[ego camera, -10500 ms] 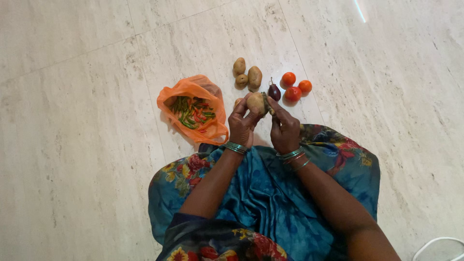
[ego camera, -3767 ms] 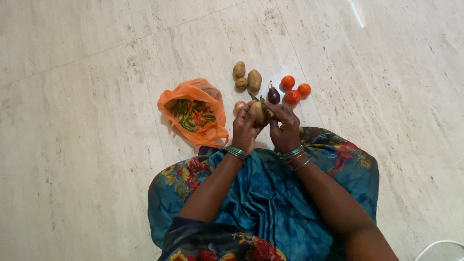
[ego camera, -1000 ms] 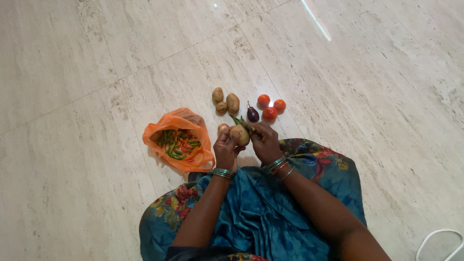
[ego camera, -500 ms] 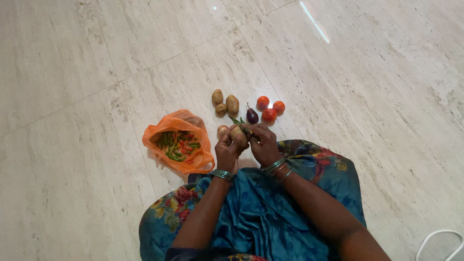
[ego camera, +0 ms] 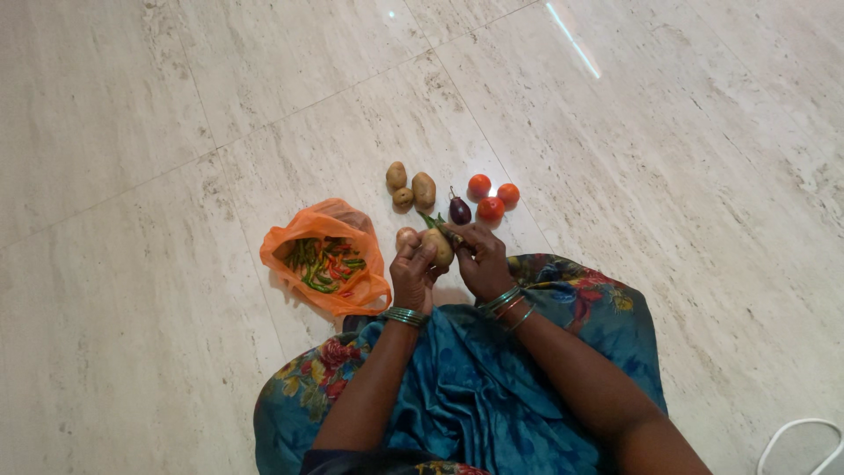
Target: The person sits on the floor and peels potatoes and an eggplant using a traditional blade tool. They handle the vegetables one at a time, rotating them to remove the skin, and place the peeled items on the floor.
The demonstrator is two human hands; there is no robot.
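My left hand [ego camera: 411, 273] is closed around a potato [ego camera: 440, 247], fingers wrapped over its near side so that only its pale brown top shows. My right hand [ego camera: 482, 259] is closed on a peeler [ego camera: 440, 227] with a green end, and its tip lies against the far edge of the potato. The two hands are close together, almost touching, held up above the floor [ego camera: 158, 176] just beyond my knees. Green bangles [ego camera: 404, 316] sit on my left wrist, and green and red ones on my right.

Just beside my left hand, a little further out, a small onion [ego camera: 404, 237] rests on the floor. Beyond the hands lies a dark purple eggplant [ego camera: 460, 211], and to its right three red tomatoes [ego camera: 491, 198] cluster together, touching one another. To the left of the eggplant three more potatoes [ego camera: 411, 187] lie in a tight group, two larger and one small.

Off to my left, well apart from these, an orange plastic bag [ego camera: 330, 255] lies open on the pale stone floor, with green and red chillies [ego camera: 322, 261] inside. My blue flowered dress [ego camera: 475, 369] spreads over my lap, its hem reaching the floor. At the near right corner a white cord [ego camera: 791, 440] curls in.
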